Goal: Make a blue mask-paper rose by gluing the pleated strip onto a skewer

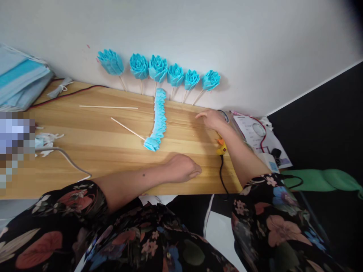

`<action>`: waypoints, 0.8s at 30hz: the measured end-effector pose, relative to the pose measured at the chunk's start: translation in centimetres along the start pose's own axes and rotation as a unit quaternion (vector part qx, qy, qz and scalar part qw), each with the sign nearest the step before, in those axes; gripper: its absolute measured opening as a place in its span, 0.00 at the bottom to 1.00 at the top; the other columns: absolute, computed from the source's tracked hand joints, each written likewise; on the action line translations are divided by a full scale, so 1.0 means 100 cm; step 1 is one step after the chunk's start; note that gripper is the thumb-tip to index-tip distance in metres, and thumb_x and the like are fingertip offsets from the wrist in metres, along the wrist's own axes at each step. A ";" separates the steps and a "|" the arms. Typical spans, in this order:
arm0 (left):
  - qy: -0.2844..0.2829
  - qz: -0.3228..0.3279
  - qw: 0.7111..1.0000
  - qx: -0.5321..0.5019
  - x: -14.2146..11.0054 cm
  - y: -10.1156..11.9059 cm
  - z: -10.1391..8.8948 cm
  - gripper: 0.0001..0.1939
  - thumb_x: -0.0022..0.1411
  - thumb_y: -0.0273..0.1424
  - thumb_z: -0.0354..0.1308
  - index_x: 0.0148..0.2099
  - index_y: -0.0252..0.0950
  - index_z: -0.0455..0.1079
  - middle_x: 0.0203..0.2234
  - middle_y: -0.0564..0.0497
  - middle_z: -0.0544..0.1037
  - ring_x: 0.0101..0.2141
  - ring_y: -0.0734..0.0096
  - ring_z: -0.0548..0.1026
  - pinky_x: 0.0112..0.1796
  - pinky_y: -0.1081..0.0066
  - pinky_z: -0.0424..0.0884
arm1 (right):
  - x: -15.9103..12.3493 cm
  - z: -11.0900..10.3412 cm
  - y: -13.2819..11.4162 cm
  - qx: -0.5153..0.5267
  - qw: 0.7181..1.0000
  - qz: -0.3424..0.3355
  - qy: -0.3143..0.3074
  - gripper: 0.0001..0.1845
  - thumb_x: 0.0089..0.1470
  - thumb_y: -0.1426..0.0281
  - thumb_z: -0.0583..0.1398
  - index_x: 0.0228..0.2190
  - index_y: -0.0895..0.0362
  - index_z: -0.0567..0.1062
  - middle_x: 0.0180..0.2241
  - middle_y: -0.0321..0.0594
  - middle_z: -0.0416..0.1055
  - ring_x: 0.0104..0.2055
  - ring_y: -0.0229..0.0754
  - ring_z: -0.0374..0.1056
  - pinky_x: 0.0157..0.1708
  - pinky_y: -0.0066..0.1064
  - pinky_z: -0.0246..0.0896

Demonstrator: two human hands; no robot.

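Observation:
My left hand (183, 168) rests on the wooden table (99, 151) near its front edge, fingers curled loosely, holding nothing. My right hand (211, 118) lies flat on the table farther back, fingers spread toward the left, empty. A yellow glue gun (222, 147) with a black cord lies beside my right forearm. A strip of folded blue paper petals (157, 121) stretches across the table between the hands and the wall, with a thin wooden stick (127, 129) touching its lower end.
Several blue paper roses on sticks (159, 70) lean against the white wall. A second stick (107, 107) lies farther left. Blue face masks (19, 79) are stacked at the far left. Papers and cables (261, 136) sit at the right end.

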State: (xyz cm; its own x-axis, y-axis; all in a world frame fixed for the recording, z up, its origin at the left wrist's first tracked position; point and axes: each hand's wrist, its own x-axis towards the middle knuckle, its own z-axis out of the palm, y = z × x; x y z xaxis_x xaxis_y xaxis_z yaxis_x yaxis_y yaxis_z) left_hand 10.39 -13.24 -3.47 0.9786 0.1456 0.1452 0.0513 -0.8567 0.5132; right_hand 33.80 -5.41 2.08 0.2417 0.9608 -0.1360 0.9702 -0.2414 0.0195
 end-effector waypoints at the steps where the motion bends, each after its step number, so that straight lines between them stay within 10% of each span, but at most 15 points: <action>1: -0.001 0.000 1.000 -0.001 0.000 0.000 0.000 0.13 0.71 0.30 0.52 0.32 0.38 0.70 0.30 0.53 0.81 0.32 0.67 0.75 0.28 0.68 0.54 | 0.001 0.000 0.001 -0.002 1.000 -0.009 0.012 0.29 0.56 0.79 0.53 0.52 0.48 0.82 0.59 0.39 0.75 0.55 0.49 0.74 0.50 0.33 0.68; 24: 0.009 0.000 1.000 -0.017 -0.001 -0.002 0.001 0.12 0.70 0.30 0.52 0.33 0.39 0.71 0.32 0.53 0.82 0.32 0.66 0.76 0.28 0.68 0.55 | 0.008 0.006 0.017 -0.006 0.999 0.037 0.014 0.26 0.57 0.78 0.55 0.50 0.50 0.82 0.57 0.41 0.76 0.54 0.49 0.74 0.51 0.36 0.67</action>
State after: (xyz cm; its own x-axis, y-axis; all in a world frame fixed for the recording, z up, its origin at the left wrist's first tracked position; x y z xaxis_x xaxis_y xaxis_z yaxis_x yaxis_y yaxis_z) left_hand 10.35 -13.18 -3.68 0.9747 0.1550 0.1612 0.0439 -0.8393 0.5419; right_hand 35.63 -5.14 1.41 0.3127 0.9438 -0.1068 0.9499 -0.3100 0.0409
